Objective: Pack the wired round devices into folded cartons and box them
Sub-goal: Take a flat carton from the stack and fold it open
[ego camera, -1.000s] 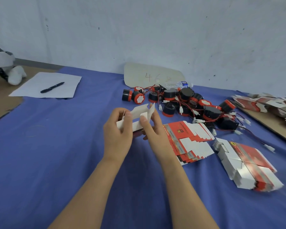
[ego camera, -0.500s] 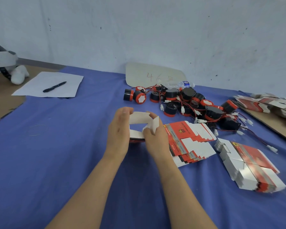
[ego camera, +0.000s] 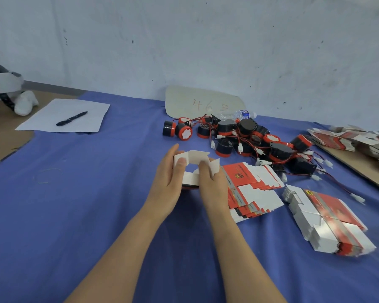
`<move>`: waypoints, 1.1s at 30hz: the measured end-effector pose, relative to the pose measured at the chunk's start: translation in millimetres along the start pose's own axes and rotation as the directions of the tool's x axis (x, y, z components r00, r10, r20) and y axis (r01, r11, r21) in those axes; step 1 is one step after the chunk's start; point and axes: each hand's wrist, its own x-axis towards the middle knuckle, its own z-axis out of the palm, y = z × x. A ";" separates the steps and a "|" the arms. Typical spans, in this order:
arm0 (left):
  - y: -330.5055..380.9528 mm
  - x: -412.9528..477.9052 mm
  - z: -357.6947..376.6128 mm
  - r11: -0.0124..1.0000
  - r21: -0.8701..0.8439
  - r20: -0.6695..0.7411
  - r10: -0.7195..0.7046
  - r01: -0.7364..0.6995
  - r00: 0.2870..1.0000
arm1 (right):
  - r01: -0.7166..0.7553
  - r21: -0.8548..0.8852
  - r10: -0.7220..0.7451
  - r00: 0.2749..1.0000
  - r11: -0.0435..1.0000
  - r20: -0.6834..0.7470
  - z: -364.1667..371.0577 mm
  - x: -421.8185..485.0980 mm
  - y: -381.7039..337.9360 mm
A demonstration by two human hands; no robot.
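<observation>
A blue cloth (ego camera: 74, 215), slightly creased, covers the surface. Near its middle both hands hold a half-folded carton (ego camera: 195, 157) just above the cloth. It is thin card, white on the inside with a red outer face showing underneath, and its flaps stand open. The left hand (ego camera: 170, 182) curls round the carton's left side with the thumb pressed on a flap. The right hand (ego camera: 213, 184) grips the right side, thumb on the white card.

Just right of the hands, partly hidden by the right wrist, lies a fanned stack of flat cartons (ego camera: 256, 193), glossy red, grey and white. A second, thicker stack (ego camera: 328, 217) sits nearer the right edge. More flat cartons (ego camera: 346, 138) are heaped at the far right on brown board.

Behind the hands, toward the far edge, is the pile of round devices (ego camera: 228, 127): short black cylinders with red bands, some with white faces, tangled in thin red-and-black wires ending in small white plugs. A clear plastic bottle (ego camera: 239, 114) lies behind the pile, beside a rounded cardboard sign (ego camera: 195, 99) leaning on the wall. At the far left corner a black pen (ego camera: 72, 118) rests on a white paper sheet (ego camera: 53, 119).
</observation>
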 end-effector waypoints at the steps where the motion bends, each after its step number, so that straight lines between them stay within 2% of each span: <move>1: -0.2 -0.1 0.1 1.000 0.001 -0.017 0.009 -0.009 1.000 | -0.005 0.021 0.005 1.000 1.000 0.006 0.1 -0.2 -0.8; 5: 0.2 0.2 -0.8 1.000 0.005 -0.068 0.016 -0.016 0.998 | -0.008 0.111 -0.005 0.993 0.994 0.114 -1.2 -2.2 -4.4; 12: -1.5 -1.1 6.7 0.994 0.103 -0.060 0.047 -0.041 0.997 | -0.110 0.058 0.111 0.994 0.992 -0.014 0.8 -0.1 -9.5; 16: -5.7 0.3 6.6 0.994 0.106 -0.093 0.030 -0.020 0.995 | -0.062 0.032 0.062 0.998 0.998 -0.018 1.8 -1.1 -11.5; 19: -7.3 5.0 -0.8 1.000 0.020 -0.218 -0.005 0.009 0.976 | 0.008 0.138 -0.035 0.980 0.990 0.194 4.1 -6.9 -11.8; 21: -8.4 8.4 -6.8 0.999 -0.031 -0.280 -0.032 0.024 0.959 | -0.057 0.222 -0.016 0.949 0.973 0.315 3.2 -8.1 -12.1; 23: -8.4 9.6 -9.6 0.998 -0.051 -0.296 -0.039 0.025 0.955 | -0.133 0.278 0.027 0.935 0.951 0.355 0.7 -5.0 -11.7; 30: -6.2 5.5 -3.2 0.997 0.067 -0.214 0.056 -0.042 0.975 | 0.013 0.062 -0.027 0.974 0.998 0.224 -0.6 -2.1 -3.7; 33: -6.0 4.5 -1.5 0.995 0.085 -0.191 0.069 -0.054 0.979 | 0.106 0.034 -0.111 0.970 0.994 0.215 -0.6 -5.2 -7.0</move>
